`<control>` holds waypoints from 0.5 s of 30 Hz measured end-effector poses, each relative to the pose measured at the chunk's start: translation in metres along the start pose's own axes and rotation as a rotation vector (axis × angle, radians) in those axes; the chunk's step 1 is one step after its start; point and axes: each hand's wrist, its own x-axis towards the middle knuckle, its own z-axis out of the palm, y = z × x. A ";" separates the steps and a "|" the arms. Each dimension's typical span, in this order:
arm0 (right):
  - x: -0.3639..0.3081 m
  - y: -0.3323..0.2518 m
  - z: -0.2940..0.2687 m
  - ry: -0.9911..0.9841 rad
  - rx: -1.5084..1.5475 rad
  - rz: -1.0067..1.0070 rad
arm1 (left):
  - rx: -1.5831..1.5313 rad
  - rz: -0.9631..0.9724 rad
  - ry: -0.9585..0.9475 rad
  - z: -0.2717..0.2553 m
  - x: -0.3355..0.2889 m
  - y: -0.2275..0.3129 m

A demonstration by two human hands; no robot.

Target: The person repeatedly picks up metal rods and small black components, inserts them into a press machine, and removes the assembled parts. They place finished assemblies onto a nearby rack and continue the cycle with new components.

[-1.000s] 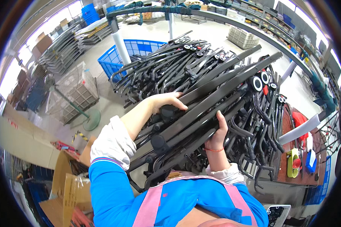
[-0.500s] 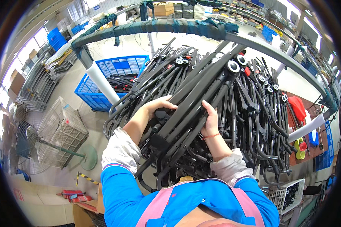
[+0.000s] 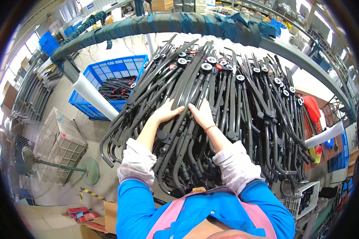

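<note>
Fan (image 3: 32, 157) stood far left on a round green base, its wire cage in front of a pale crate (image 3: 62, 145). Crate bore small blue and red marks, too small to read. Below it, striped yellow-and-black tape (image 3: 92, 194) lay on the floor; red packets (image 3: 83, 216) sat beside a cardboard box (image 3: 110, 215), their print not legible.

Next along, a blue crate (image 3: 89, 108) held loose black parts with red bits. A post in a white sleeve (image 3: 92, 95) stood in front and blocked part of its wall. From there a rail (image 3: 159, 27) wrapped in teal cloth arched across to the right, beyond the work.

Centre: black folded frame (image 3: 186, 85) lay on a dense row of similar frames (image 3: 267, 119), bent tube ends toward the person. Left hand (image 3: 168, 111) was half closed around its left side, right hand (image 3: 202, 113) likewise on the right, thumbs close together on top; fingertips underneath hidden.

Right of these, low down, a white basket (image 3: 293, 206) contained small black pieces. Farther over, a reddish table (image 3: 327, 161) carried a red item (image 3: 312, 108) and a yellow-green holder (image 3: 317, 157), partly screened by a second white sleeve (image 3: 325, 136).
</note>
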 end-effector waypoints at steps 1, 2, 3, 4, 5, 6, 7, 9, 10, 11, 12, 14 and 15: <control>0.002 -0.001 0.003 -0.018 -0.123 0.038 | -0.004 -0.069 0.037 0.001 -0.004 0.003; 0.002 -0.003 0.002 -0.009 -0.077 0.043 | 0.011 -0.096 0.048 0.001 -0.006 0.008; 0.001 -0.007 0.000 -0.001 -0.032 0.046 | 0.085 -0.178 0.065 0.000 -0.009 0.015; -0.001 -0.013 -0.004 -0.032 -0.085 0.051 | 0.154 -0.257 0.090 -0.001 -0.010 0.024; -0.007 -0.018 -0.010 -0.063 -0.139 0.057 | 0.222 -0.336 0.113 -0.001 -0.014 0.032; -0.012 -0.024 -0.018 -0.090 -0.202 0.063 | 0.349 -0.308 0.159 -0.001 -0.017 0.043; -0.020 -0.031 -0.023 -0.067 -0.257 0.053 | 0.289 -0.265 0.149 -0.005 -0.022 0.052; -0.034 -0.041 -0.034 -0.041 -0.345 -0.006 | 0.181 -0.232 0.061 -0.014 -0.038 0.069; -0.039 -0.045 -0.038 -0.037 -0.376 -0.042 | 0.230 -0.210 0.084 -0.015 -0.051 0.077; -0.038 -0.049 -0.042 -0.139 -0.330 0.022 | 0.430 -0.213 0.087 -0.014 -0.065 0.083; -0.039 -0.052 -0.045 -0.196 -0.225 0.078 | 0.495 -0.223 0.047 -0.016 -0.075 0.089; -0.036 -0.057 -0.047 -0.242 -0.088 0.136 | 0.560 -0.240 -0.014 -0.015 -0.090 0.094; -0.037 -0.059 -0.047 -0.221 -0.145 0.070 | 0.474 -0.235 -0.019 -0.012 -0.098 0.094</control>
